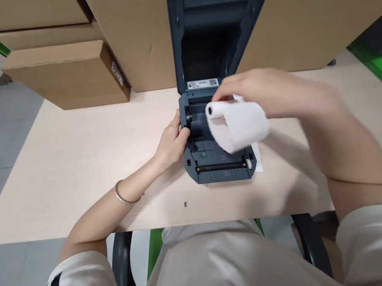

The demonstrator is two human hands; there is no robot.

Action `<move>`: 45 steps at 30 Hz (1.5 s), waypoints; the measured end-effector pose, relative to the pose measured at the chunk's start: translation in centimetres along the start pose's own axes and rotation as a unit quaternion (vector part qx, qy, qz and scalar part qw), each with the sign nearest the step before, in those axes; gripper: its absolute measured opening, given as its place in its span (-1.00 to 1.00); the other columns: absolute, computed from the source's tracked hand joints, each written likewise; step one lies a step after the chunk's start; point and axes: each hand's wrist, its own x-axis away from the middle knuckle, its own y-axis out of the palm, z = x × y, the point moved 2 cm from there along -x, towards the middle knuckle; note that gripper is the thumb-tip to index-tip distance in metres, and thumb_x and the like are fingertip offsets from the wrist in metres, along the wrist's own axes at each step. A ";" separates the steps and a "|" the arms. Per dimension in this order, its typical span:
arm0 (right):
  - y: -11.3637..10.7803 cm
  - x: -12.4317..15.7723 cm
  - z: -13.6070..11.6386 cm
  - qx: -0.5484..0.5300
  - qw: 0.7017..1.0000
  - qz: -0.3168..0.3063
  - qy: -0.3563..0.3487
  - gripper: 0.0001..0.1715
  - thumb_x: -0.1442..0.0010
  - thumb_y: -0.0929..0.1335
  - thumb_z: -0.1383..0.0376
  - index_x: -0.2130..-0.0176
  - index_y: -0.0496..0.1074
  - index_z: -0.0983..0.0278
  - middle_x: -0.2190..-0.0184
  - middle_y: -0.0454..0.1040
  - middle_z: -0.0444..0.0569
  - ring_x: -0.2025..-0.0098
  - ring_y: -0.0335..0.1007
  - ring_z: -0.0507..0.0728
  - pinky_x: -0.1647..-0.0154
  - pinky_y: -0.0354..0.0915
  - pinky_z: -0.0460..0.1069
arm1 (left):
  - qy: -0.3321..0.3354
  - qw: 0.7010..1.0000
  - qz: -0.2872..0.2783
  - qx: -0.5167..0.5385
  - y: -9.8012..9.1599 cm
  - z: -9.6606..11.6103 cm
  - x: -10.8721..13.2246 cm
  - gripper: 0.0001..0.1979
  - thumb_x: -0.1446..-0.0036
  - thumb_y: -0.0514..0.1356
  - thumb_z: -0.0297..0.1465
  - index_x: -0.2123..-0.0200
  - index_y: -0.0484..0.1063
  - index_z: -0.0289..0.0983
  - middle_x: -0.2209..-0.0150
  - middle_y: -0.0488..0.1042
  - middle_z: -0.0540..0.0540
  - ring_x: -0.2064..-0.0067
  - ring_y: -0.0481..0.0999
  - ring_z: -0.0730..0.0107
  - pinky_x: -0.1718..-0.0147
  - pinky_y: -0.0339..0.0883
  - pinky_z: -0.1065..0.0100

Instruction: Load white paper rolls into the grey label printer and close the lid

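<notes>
On the table lies a dark blue-grey label printer [207,154] with its lid [213,12] swung up and back. My left hand [172,141] grips the left wall of the printer's base, its fingers closed around that edge. Above the open compartment, my right hand [240,87] holds a roll of white paper [247,126]. A loose end of the paper hangs down in a curl over the base. The roll partly hides the compartment's right side, and some right-hand fingers are out of sight behind it. A black roller [221,167] runs across the front of the base.
Cardboard boxes [136,35] stand along the back of the table, with a smaller box [59,77] at the back left. White paper [257,156] shows beside the printer's right edge. A small dark mark [185,204] is near the table's front edge. Chair armrests [124,266] flank my body.
</notes>
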 end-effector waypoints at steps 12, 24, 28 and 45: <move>5.6 5.4 15.5 -0.004 0.966 -0.101 0.239 -0.50 -0.10 0.52 0.02 0.01 0.76 0.13 -0.01 0.76 0.18 0.07 0.65 0.47 0.11 0.47 0.26 | 0.028 1.000 0.011 0.009 0.1 -0.9 0.0 -0.26 -0.30 0.10 -0.29 -0.54 0.32 -0.20 -0.37 0.64 -0.16 -0.46 0.52 -0.10 -0.46 0.41 -0.07; 3.7 3.3 12.1 -0.003 0.982 -0.001 0.188 0.25 -0.46 0.36 -0.17 -0.64 0.03 0.67 -0.63 0.04 0.65 -0.63 0.10 0.64 -0.49 0.21 0.34 | 0.014 1.000 0.006 0.002 0.0 -0.6 0.0 -0.22 -0.26 0.11 -0.30 -0.54 0.32 -0.23 -0.39 0.62 -0.19 -0.45 0.54 -0.09 -0.48 0.38 -0.05; 5.3 -0.5 11.7 -0.029 0.991 -0.010 0.130 -0.04 -0.24 0.52 0.05 -0.50 0.41 0.29 -0.41 0.52 0.29 -0.35 0.51 0.49 -0.29 0.38 0.24 | 0.010 1.000 -0.008 0.017 -0.2 -0.7 0.0 -0.20 -0.25 0.12 -0.30 -0.56 0.29 -0.21 -0.48 0.53 -0.19 -0.47 0.52 -0.11 -0.48 0.38 -0.07; -4.1 6.3 6.8 -0.066 0.994 0.031 0.077 -0.05 0.12 0.57 -0.47 -0.12 0.65 -0.10 0.11 0.71 -0.01 0.13 0.64 0.39 -0.01 0.58 0.32 | 0.004 0.999 0.019 0.034 0.1 -0.7 0.4 -0.16 -0.21 0.12 -0.28 -0.57 0.31 -0.23 -0.35 0.66 -0.12 -0.26 0.65 -0.01 -0.26 0.52 0.06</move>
